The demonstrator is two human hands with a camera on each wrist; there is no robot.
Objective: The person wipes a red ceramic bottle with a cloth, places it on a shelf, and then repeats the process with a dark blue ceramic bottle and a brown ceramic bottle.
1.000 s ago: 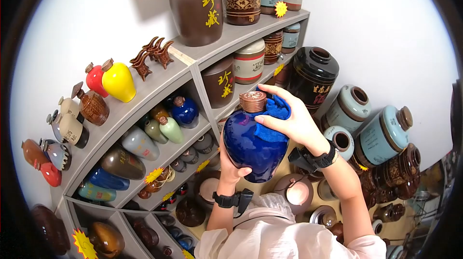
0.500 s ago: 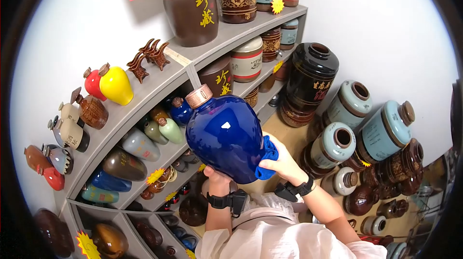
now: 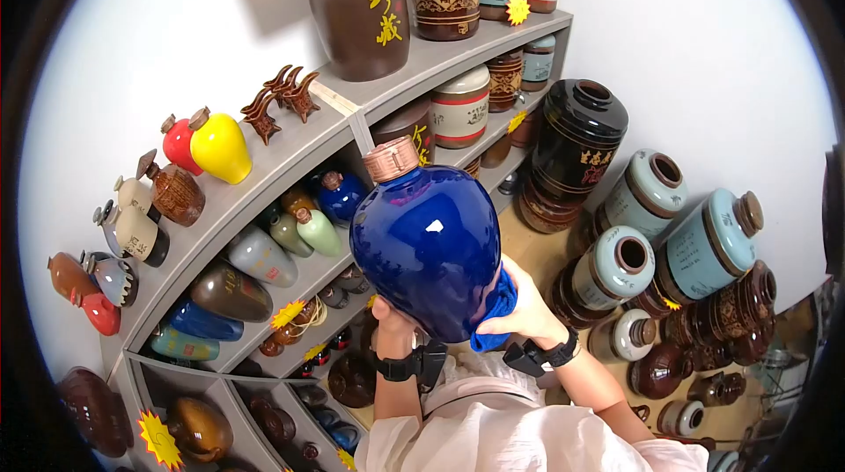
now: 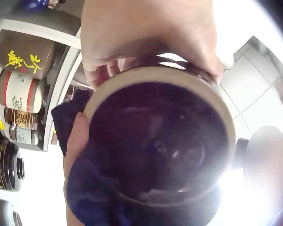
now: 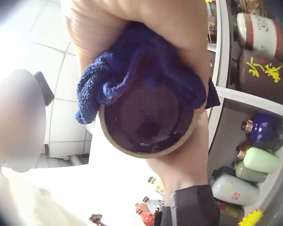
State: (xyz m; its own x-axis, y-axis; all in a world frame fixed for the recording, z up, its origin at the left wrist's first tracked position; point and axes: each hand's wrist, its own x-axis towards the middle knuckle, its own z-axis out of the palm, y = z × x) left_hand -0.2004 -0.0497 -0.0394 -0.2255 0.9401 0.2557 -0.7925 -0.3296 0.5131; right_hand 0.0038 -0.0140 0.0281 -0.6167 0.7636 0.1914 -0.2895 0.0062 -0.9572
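A glossy dark blue bottle [image 3: 427,239] with a copper-coloured cap [image 3: 391,160] is held up, tilted so the cap points away to the upper left. My left hand [image 3: 393,322] grips it low on the left side, the fingers partly hidden behind it. In my right hand [image 3: 528,300] a blue cloth [image 3: 499,309] is bunched against the bottle's lower right side. Both wrist views look at the dark recessed base [image 5: 146,122] with its pale bare ring. There, the cloth folds over part of the base's edge, below my right palm.
A curved grey shelf [image 3: 290,142] with several bottles and jars runs along the left and back. A tall black jar [image 3: 585,142] stands on the floor behind the bottle. Pale blue jars [image 3: 713,239] and brown ones crowd the right side.
The bottle has tipped, its cap swinging to the left and its base towards me. My right hand has moved the cloth from the shoulder near the cap down to the lower side.
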